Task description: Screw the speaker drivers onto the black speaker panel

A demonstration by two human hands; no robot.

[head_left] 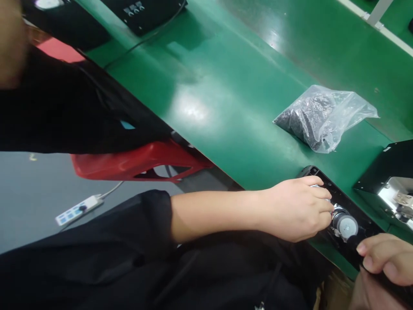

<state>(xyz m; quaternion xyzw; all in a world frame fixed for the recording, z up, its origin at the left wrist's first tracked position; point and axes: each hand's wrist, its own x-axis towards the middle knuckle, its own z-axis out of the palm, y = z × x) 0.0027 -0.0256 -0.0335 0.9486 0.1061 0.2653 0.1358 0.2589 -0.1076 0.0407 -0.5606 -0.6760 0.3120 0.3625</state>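
Observation:
A long black housing (346, 202) lies at the bench's near edge, with a round grey-and-silver part (347, 226) fixed in it. My left hand (298, 209) reaches across from the left. Its fingers curl down over a silver round part on the housing, largely hidden beneath them. At the lower right, my right hand (389, 258) has its fingers bent around the near end of the housing. The thumb and the underside of that grip are hard to make out.
A clear plastic bag (318, 118) of small dark pieces rests on the green bench (226, 94). Black boxes (392, 172) (142, 13) stand at the right and far left. A person's dark sleeve (61, 103), a red stool (129, 161) and a power strip (79, 209) are at left.

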